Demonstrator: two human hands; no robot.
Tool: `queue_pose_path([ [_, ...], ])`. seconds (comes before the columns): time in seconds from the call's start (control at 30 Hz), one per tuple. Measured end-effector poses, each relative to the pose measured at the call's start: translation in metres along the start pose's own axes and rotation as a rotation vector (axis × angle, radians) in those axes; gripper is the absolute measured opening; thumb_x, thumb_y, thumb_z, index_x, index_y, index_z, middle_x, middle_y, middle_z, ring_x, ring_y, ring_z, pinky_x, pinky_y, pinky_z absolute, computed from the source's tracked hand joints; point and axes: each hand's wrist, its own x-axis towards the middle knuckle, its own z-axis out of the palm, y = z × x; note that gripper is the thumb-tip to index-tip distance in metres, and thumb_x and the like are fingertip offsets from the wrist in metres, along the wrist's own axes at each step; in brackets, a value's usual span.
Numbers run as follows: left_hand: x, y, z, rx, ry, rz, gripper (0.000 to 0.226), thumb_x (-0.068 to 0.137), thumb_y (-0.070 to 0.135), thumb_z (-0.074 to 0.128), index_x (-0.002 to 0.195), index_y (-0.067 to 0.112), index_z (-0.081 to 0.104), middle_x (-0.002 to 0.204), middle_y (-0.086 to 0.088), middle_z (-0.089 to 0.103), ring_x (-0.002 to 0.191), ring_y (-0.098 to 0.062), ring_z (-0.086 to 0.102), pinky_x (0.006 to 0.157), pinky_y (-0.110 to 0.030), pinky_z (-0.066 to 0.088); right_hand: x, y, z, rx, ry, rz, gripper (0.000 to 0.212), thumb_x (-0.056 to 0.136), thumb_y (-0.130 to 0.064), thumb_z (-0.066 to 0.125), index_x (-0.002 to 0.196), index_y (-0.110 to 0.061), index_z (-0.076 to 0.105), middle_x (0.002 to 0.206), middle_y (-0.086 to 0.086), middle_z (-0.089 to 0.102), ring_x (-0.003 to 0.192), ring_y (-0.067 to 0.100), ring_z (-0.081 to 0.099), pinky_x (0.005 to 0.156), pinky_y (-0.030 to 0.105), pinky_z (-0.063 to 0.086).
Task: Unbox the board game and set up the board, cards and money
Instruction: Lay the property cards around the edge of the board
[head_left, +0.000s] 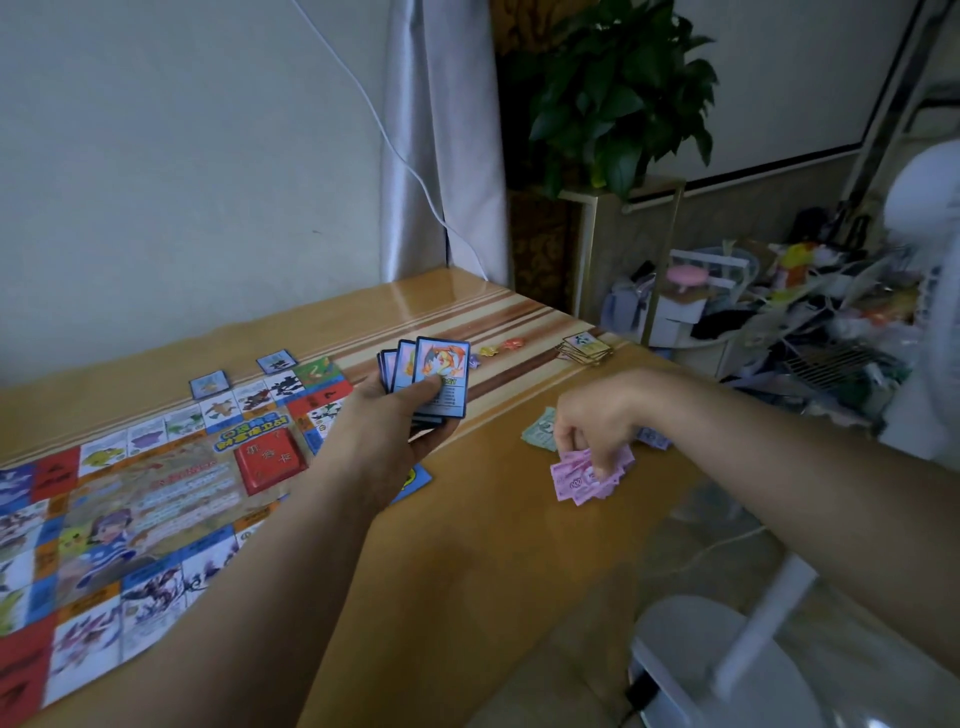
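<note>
**Board down, cards and money half sorted**

The board (130, 493) lies flat on the worktop (493, 545), with a red deck (267, 460) on its middle and two single cards (210, 385) at its far edge. Your left hand (384, 431) grips a fan of blue-bordered cards (439, 374), thumb on the front one; they have yet to be placed. Your right hand (597, 421) pinches a sheaf of pink notes (587, 478) at the worktop, green notes (537, 434) just beside. A yellow-edged stack (584, 347) and small tokens (498, 349) sit further back. No box shows. The standing fan (924, 312) is close by your right arm, so watch your elbow.
</note>
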Motion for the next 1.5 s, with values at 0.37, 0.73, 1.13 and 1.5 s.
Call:
queue_pose_path([
  [0.37,-0.004,-0.007,-0.014,-0.018,0.017,-0.020,0.008,0.092,0.005,0.056,0.095,0.012,0.059,0.098,-0.010,0.062,0.089,-0.022,0.061,0.070,-0.032,0.054,-0.001,0.002,0.002,0.101,0.169,-0.034,0.043,0.084,-0.003,0.066,0.123,-0.020,0.062,0.124,-0.004,0.058,0.107,0.012,0.055,0.084,0.024,0.047],
  [0.73,-0.020,-0.003,-0.066,0.008,0.088,-0.027,0.008,0.092,0.006,0.057,0.097,0.012,0.059,0.092,-0.008,0.064,0.082,-0.019,0.064,0.064,-0.028,0.055,0.018,-0.101,-0.029,0.838,0.493,-0.370,0.033,0.100,-0.037,0.041,0.108,-0.012,0.062,0.086,0.001,0.067,0.074,0.012,0.064,0.069,0.026,0.051],
  [1.13,-0.040,0.003,-0.124,-0.099,0.102,-0.055,0.015,0.095,-0.003,0.047,0.102,0.005,0.058,0.102,-0.018,0.064,0.088,-0.027,0.067,0.069,-0.031,0.059,0.052,-0.156,-0.026,0.944,0.422,-0.381,0.020,0.091,-0.022,0.062,0.103,-0.006,0.067,0.077,0.005,0.069,0.060,0.004,0.058,0.058,0.016,0.045],
  [1.5,-0.038,0.018,-0.163,-0.186,0.340,0.061,0.020,0.093,-0.004,0.049,0.112,0.005,0.052,0.108,-0.019,0.061,0.090,-0.026,0.064,0.062,-0.028,0.060,0.059,-0.151,-0.046,1.201,0.602,-0.347,0.045,0.092,0.003,0.055,0.132,-0.014,0.045,0.099,0.011,0.066,0.068,0.014,0.067,0.062,0.022,0.056],
])
